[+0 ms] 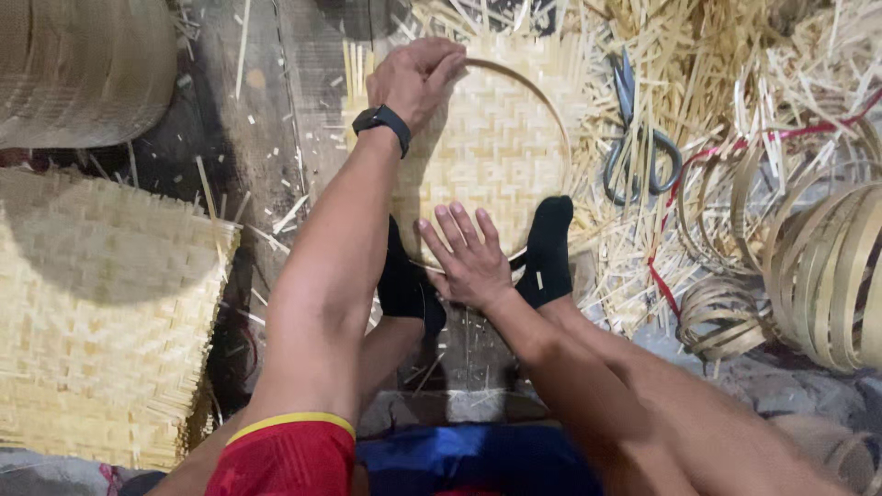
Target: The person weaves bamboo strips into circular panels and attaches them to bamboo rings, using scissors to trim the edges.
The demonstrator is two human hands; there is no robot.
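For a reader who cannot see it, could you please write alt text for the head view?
A person's left hand grips the rim of a round pale woven bamboo tray while the right hand presses flat on it, black-socked feet bracing its near edge. Grey-handled scissors lie among bamboo strips.

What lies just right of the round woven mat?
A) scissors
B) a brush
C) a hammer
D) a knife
A: grey-handled scissors lie on the bamboo strips just right of the mat.

Two hands (415,78); two black socks (548,250); one pair of scissors (634,138); one round woven mat (496,147)
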